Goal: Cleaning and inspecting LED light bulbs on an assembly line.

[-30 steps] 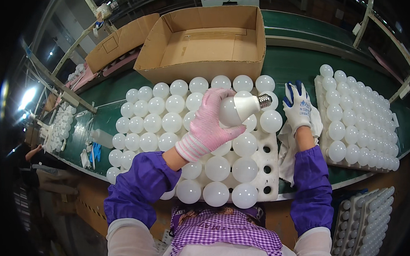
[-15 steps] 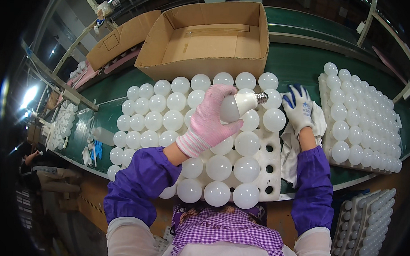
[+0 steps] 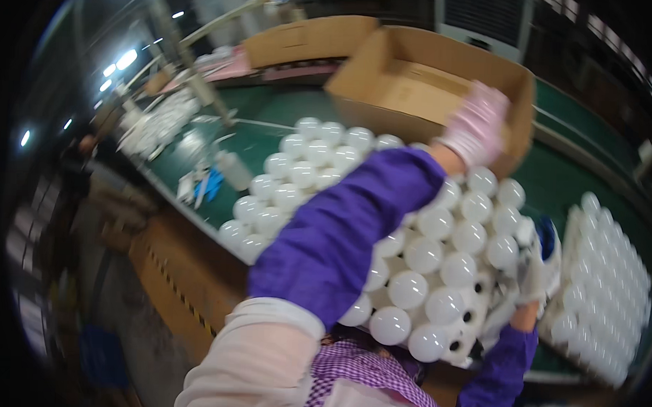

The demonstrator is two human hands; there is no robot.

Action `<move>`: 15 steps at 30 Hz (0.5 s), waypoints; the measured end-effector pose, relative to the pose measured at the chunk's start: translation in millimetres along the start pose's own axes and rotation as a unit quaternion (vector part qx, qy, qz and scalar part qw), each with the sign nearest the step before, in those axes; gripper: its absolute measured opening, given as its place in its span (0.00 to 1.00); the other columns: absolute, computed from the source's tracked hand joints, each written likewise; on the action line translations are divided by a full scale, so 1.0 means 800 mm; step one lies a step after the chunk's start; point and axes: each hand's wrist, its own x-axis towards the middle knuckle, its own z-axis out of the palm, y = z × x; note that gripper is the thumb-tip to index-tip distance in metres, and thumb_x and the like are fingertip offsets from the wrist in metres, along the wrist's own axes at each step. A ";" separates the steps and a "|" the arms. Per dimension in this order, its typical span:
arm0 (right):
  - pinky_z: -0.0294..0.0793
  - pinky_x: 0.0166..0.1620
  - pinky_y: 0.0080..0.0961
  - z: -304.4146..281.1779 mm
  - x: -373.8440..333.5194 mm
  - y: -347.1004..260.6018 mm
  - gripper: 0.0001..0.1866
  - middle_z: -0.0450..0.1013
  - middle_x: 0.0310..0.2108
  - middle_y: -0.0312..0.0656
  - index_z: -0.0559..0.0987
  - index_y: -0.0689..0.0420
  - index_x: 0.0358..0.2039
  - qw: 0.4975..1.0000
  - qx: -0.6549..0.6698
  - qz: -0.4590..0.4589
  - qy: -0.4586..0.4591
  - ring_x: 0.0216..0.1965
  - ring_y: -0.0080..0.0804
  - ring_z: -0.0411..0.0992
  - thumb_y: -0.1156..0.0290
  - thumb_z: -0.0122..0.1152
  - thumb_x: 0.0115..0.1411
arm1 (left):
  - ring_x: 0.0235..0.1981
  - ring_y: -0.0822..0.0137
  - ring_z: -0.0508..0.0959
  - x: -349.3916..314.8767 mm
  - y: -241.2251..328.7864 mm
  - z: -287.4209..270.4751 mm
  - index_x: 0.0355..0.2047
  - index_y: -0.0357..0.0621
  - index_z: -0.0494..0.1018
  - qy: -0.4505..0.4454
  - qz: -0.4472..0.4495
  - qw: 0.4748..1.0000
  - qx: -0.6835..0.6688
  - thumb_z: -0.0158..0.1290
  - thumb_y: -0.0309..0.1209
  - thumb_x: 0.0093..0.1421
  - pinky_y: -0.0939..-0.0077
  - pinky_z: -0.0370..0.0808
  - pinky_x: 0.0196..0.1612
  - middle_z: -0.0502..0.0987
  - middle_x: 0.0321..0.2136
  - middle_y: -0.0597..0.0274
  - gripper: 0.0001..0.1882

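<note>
Currently, the left hand (image 3: pixel 478 123), in a pink glove, is raised over the opening of a cardboard box (image 3: pixel 383 112) at the far side of the green desk (image 3: pixel 268 104); it is motion-blurred, and whether its fingers grasp anything cannot be told. Its forearm, in a purple sleeve (image 3: pixel 354 226), crosses diagonally above the near tray (image 3: pixel 473 309) and hides part of it. White round bulbs (image 3: pixel 409 290) stand in rows in this tray, globes upward, several of them touching or nearly so; along its right edge a strip of bare foam shows dark round holes. The right hand (image 3: pixel 543 261), in a white glove with blue on it, is low at the right of that tray, beside a white cloth (image 3: pixel 500 310); its grip is partly hidden and blurred, so cannot tell whether it is clenched or loose. Further right, a second tray (image 3: pixel 551 327) carries more white bulbs in close rows. On the left part of the desk are a translucent bottle (image 3: pixel 232 170), a small blue item (image 3: pixel 210 185) and a heap of white pieces (image 3: pixel 167 126), too blurred to identify. A cardboard flap (image 3: pixel 310 41) extends left of the box.
</note>
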 end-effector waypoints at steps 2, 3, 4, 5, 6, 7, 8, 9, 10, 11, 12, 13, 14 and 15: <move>0.67 0.59 0.27 0.013 -0.054 -0.034 0.22 0.70 0.56 0.48 0.69 0.67 0.58 1.000 -0.005 0.014 -0.003 0.55 0.34 0.69 0.76 0.53 0.64 | 0.32 0.47 0.77 -0.031 0.050 -0.063 0.31 0.36 0.77 -0.190 -0.002 0.981 -0.045 0.57 0.35 0.45 0.56 0.77 0.36 0.75 0.31 0.44 0.16; 0.65 0.60 0.28 -0.009 -0.071 -0.036 0.22 0.69 0.57 0.47 0.68 0.68 0.59 0.996 -0.091 -0.006 0.010 0.56 0.35 0.68 0.75 0.52 0.65 | 0.37 0.51 0.79 -0.044 0.096 -0.116 0.29 0.44 0.80 -0.308 0.001 0.948 -0.084 0.60 0.37 0.45 0.55 0.79 0.37 0.77 0.34 0.49 0.13; 0.64 0.60 0.28 -0.012 -0.082 -0.047 0.21 0.69 0.58 0.46 0.69 0.68 0.59 0.995 -0.097 -0.015 -0.013 0.57 0.34 0.67 0.73 0.51 0.66 | 0.38 0.52 0.80 -0.087 0.111 -0.080 0.28 0.46 0.81 -0.302 0.092 0.932 -0.178 0.61 0.41 0.45 0.57 0.79 0.36 0.78 0.35 0.51 0.14; 0.63 0.60 0.28 -0.021 -0.098 -0.050 0.21 0.69 0.58 0.45 0.69 0.68 0.58 0.993 -0.113 -0.010 -0.017 0.57 0.33 0.66 0.70 0.49 0.68 | 0.40 0.52 0.80 -0.117 0.140 -0.094 0.31 0.46 0.82 -0.392 0.115 0.894 -0.184 0.62 0.44 0.46 0.56 0.78 0.36 0.79 0.36 0.52 0.17; 0.63 0.60 0.28 -0.021 -0.109 -0.052 0.21 0.68 0.58 0.45 0.69 0.68 0.58 0.994 -0.108 -0.004 -0.002 0.57 0.34 0.67 0.70 0.49 0.68 | 0.41 0.53 0.80 -0.128 0.159 -0.115 0.39 0.46 0.81 -0.500 0.149 0.841 -0.143 0.62 0.44 0.47 0.56 0.77 0.38 0.79 0.39 0.53 0.21; 0.62 0.60 0.28 -0.017 -0.112 -0.055 0.21 0.68 0.59 0.45 0.69 0.69 0.57 0.994 -0.104 0.001 0.012 0.57 0.34 0.67 0.70 0.48 0.68 | 0.42 0.55 0.80 -0.138 0.173 -0.113 0.43 0.47 0.80 -0.536 0.213 0.812 -0.084 0.63 0.44 0.47 0.56 0.77 0.39 0.78 0.43 0.55 0.24; 0.63 0.60 0.28 -0.008 -0.122 -0.062 0.21 0.69 0.58 0.46 0.69 0.69 0.57 0.995 -0.093 0.012 0.018 0.56 0.34 0.67 0.71 0.48 0.68 | 0.42 0.56 0.81 -0.151 0.178 -0.122 0.42 0.47 0.81 -0.533 0.255 0.805 -0.053 0.64 0.43 0.46 0.57 0.77 0.38 0.78 0.45 0.55 0.23; 0.63 0.60 0.28 -0.002 -0.130 -0.070 0.21 0.69 0.58 0.46 0.69 0.69 0.57 0.996 -0.089 0.008 0.008 0.56 0.34 0.67 0.71 0.48 0.68 | 0.42 0.56 0.81 -0.166 0.181 -0.122 0.42 0.47 0.81 -0.533 0.246 0.808 -0.049 0.64 0.43 0.46 0.57 0.77 0.38 0.78 0.45 0.55 0.23; 0.64 0.60 0.28 0.000 -0.138 -0.079 0.21 0.69 0.58 0.46 0.69 0.69 0.58 0.996 -0.092 0.015 0.012 0.56 0.34 0.67 0.71 0.48 0.68 | 0.42 0.56 0.81 -0.180 0.182 -0.112 0.43 0.47 0.80 -0.516 0.249 0.818 -0.045 0.64 0.42 0.46 0.57 0.77 0.38 0.78 0.44 0.56 0.23; 0.65 0.60 0.29 0.004 -0.148 -0.086 0.21 0.69 0.58 0.46 0.69 0.69 0.58 0.995 -0.092 0.022 0.012 0.56 0.34 0.67 0.71 0.48 0.68 | 0.42 0.56 0.81 -0.190 0.175 -0.112 0.43 0.47 0.80 -0.500 0.248 0.829 -0.038 0.65 0.41 0.46 0.58 0.77 0.37 0.78 0.44 0.56 0.24; 0.65 0.60 0.30 0.000 -0.154 -0.082 0.21 0.68 0.57 0.47 0.69 0.69 0.58 0.998 -0.062 0.012 0.007 0.56 0.36 0.68 0.69 0.48 0.68 | 0.40 0.50 0.80 -0.195 0.168 -0.114 0.44 0.48 0.79 -0.483 0.229 0.842 -0.071 0.65 0.42 0.42 0.55 0.75 0.39 0.79 0.40 0.53 0.27; 0.65 0.60 0.30 -0.008 -0.160 -0.082 0.21 0.68 0.57 0.47 0.69 0.69 0.58 0.998 -0.059 0.007 0.005 0.56 0.36 0.68 0.69 0.48 0.68 | 0.40 0.50 0.80 -0.192 0.161 -0.137 0.44 0.48 0.79 -0.480 0.228 0.844 -0.067 0.65 0.42 0.42 0.55 0.75 0.39 0.79 0.40 0.53 0.27; 0.66 0.60 0.30 -0.017 -0.164 -0.084 0.22 0.69 0.57 0.47 0.68 0.69 0.58 0.999 -0.045 0.006 0.005 0.55 0.36 0.68 0.68 0.47 0.69 | 0.40 0.50 0.80 -0.185 0.153 -0.172 0.44 0.47 0.78 -0.416 0.186 0.881 -0.128 0.65 0.41 0.42 0.56 0.77 0.37 0.76 0.41 0.52 0.27; 0.66 0.59 0.31 -0.022 -0.168 -0.092 0.22 0.69 0.56 0.48 0.68 0.70 0.58 1.000 -0.029 0.004 0.005 0.55 0.36 0.68 0.67 0.46 0.70 | 0.39 0.50 0.80 -0.177 0.148 -0.206 0.45 0.47 0.76 -0.347 0.144 0.908 -0.186 0.65 0.40 0.41 0.57 0.78 0.35 0.74 0.42 0.51 0.28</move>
